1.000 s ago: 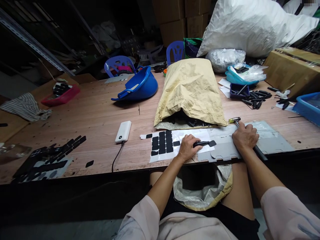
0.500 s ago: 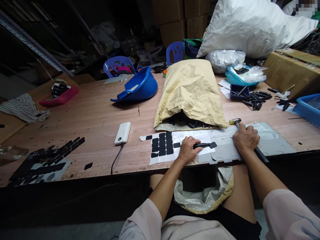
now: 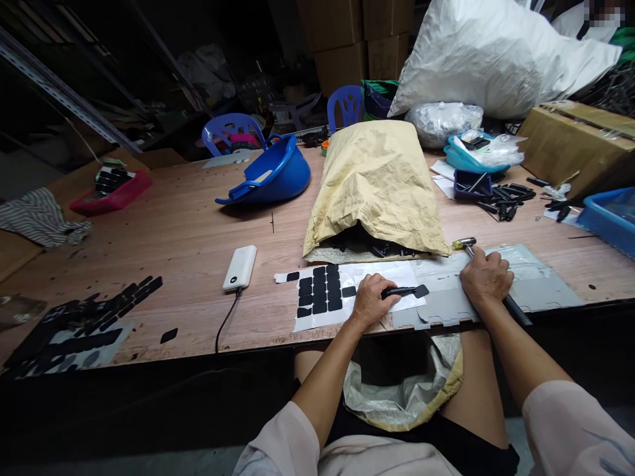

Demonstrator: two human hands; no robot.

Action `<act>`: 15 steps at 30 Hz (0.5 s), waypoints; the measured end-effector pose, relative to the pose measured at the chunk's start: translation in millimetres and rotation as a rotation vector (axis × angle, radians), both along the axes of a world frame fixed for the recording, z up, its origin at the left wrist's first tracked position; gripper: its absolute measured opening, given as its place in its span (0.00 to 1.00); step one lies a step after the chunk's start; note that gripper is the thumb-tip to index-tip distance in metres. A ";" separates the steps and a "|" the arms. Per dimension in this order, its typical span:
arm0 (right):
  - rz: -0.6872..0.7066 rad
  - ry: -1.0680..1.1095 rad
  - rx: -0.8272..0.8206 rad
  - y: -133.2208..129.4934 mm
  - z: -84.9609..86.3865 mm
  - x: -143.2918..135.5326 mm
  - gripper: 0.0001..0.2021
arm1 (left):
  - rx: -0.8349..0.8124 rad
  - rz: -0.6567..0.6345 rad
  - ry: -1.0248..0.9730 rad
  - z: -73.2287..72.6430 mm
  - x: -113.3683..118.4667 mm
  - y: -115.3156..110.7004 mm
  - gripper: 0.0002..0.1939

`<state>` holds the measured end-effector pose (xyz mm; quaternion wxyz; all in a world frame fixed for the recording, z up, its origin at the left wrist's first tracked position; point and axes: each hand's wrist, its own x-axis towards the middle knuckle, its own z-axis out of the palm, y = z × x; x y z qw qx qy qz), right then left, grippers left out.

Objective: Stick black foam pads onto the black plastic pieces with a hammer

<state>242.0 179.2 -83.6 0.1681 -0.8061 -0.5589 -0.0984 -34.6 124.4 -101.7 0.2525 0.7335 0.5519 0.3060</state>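
My left hand (image 3: 371, 297) is closed on a slim black part (image 3: 398, 291), pinched by its near end. The far end of that part lies by a small black square pad (image 3: 421, 291) at the edge of a white sheet (image 3: 364, 272). Several black rounded pads (image 3: 320, 291) stick to the sheet left of this hand. My right hand (image 3: 486, 274) is wrapped around the handle of a hammer (image 3: 465, 244), whose head with a yellow face points away from me. Beneath the hammer lies a grey, plastic-covered board (image 3: 530, 281).
A tan sack (image 3: 377, 178) with black parts inside its mouth stands beyond the sheet. Left are a white power bank (image 3: 240, 268) with a cable and a blue basin (image 3: 278, 170). Loose black parts (image 3: 510, 198) lie near a carton (image 3: 578, 142). An open sack (image 3: 407, 403) sits on my lap.
The whole view has shifted slightly. Both hands keep their grip, on the black part and on the hammer, in nearly the same places.
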 end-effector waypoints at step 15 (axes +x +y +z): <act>-0.007 -0.024 -0.010 0.1 -0.7 1.0 0.22 | -0.001 0.000 -0.008 -1.3 -0.6 -1.6 0.09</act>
